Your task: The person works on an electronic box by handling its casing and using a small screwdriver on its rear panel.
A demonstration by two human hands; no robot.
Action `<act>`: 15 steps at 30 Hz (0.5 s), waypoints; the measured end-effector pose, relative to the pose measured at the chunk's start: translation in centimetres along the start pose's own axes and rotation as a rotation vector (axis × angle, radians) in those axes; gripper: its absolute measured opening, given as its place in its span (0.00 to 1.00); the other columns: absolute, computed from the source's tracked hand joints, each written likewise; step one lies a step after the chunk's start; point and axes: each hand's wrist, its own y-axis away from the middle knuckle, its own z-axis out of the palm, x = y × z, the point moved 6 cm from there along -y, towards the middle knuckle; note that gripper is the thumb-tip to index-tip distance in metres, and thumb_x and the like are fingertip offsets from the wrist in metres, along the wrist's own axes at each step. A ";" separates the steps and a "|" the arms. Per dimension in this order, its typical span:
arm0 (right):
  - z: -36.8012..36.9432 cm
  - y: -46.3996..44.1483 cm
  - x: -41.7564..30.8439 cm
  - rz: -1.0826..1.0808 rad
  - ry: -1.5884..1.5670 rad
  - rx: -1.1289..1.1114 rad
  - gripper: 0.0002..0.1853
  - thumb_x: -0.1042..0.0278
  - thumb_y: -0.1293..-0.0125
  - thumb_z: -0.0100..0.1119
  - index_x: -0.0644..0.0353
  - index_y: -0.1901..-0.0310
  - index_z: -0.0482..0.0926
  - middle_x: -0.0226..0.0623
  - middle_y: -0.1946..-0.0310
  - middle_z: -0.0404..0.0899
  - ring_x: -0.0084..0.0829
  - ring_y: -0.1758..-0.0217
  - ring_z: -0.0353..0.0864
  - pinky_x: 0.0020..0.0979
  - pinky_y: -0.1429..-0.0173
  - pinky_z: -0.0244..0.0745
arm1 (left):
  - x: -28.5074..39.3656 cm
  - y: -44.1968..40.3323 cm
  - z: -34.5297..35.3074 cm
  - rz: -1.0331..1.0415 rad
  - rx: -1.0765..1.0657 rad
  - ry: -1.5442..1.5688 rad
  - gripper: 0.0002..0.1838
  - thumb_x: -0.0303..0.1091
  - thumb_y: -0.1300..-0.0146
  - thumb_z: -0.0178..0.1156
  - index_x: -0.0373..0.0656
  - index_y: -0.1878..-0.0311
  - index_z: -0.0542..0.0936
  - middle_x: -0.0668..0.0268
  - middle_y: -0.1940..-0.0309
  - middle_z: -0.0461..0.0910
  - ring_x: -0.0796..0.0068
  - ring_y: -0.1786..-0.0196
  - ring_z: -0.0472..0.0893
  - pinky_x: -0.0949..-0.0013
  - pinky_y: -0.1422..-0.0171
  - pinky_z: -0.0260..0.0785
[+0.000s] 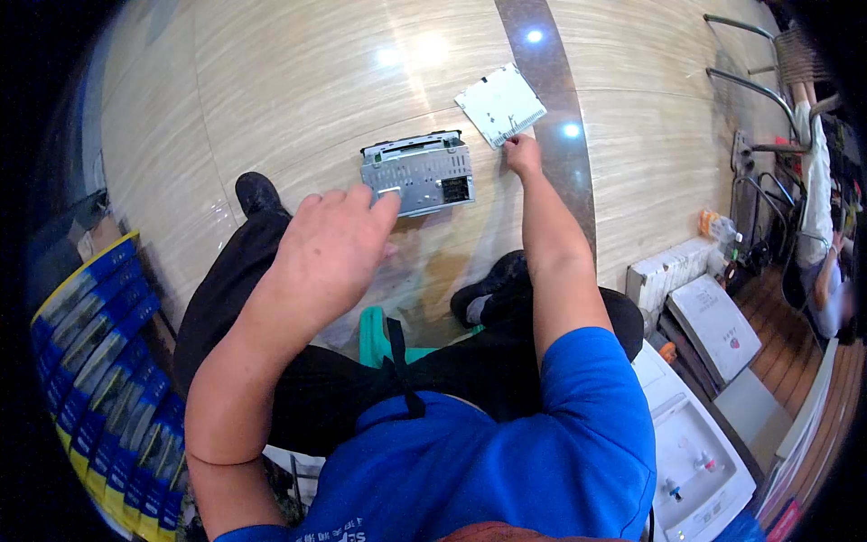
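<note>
Plate (pixel 501 104), flat square silvery metal | likely light, stiff; hold edges | right hand (pixel 523 156): pinching edge | left hand (pixel 332 237): cannot tell

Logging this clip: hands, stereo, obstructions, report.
Left hand at car stereo, contact unclear. Right hand gripping near edge of metal cover. Car stereo on tiled floor, left hand hiding its near left corner.

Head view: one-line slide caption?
Right hand at the edge of a pale panel, left hand near a slotted metal unit on the floor.
</note>
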 end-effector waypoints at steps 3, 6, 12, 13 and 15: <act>0.4 -0.6 0.0 0.015 -0.005 -0.006 0.14 0.61 0.41 0.64 0.58 0.57 0.86 0.47 0.60 0.86 0.44 0.55 0.85 0.38 0.48 0.78 | 0.1 -0.1 0.0 0.019 0.020 0.019 0.25 0.35 0.44 0.68 0.40 0.44 0.73 0.55 0.57 0.77 0.52 0.52 0.79 0.55 0.47 0.72; -0.1 -0.5 -0.7 -0.035 0.009 0.035 0.13 0.62 0.41 0.63 0.58 0.57 0.86 0.47 0.60 0.86 0.44 0.55 0.85 0.39 0.48 0.78 | 0.1 -0.2 0.2 0.011 -0.013 0.009 0.25 0.35 0.44 0.68 0.40 0.44 0.73 0.56 0.57 0.77 0.52 0.52 0.79 0.55 0.46 0.71; -0.3 -0.8 -1.2 -0.050 0.006 0.047 0.13 0.63 0.41 0.61 0.57 0.58 0.86 0.47 0.60 0.86 0.45 0.54 0.84 0.39 0.46 0.78 | 0.2 -0.5 0.3 0.002 -0.040 -0.003 0.25 0.36 0.43 0.67 0.40 0.43 0.73 0.56 0.56 0.77 0.54 0.51 0.78 0.55 0.45 0.71; -0.2 -0.9 -1.2 -0.049 0.006 0.044 0.13 0.63 0.41 0.61 0.57 0.58 0.86 0.47 0.60 0.86 0.45 0.54 0.84 0.39 0.46 0.78 | 0.2 -0.5 0.3 -0.004 -0.047 -0.006 0.25 0.36 0.43 0.67 0.40 0.43 0.73 0.56 0.56 0.77 0.54 0.50 0.78 0.55 0.45 0.71; -0.2 -1.2 -1.1 -0.038 0.019 0.040 0.13 0.63 0.41 0.61 0.57 0.58 0.87 0.47 0.60 0.85 0.46 0.54 0.84 0.40 0.46 0.77 | 0.1 -0.6 0.5 -0.012 -0.056 -0.008 0.25 0.36 0.43 0.67 0.40 0.43 0.73 0.56 0.56 0.77 0.54 0.50 0.78 0.55 0.45 0.71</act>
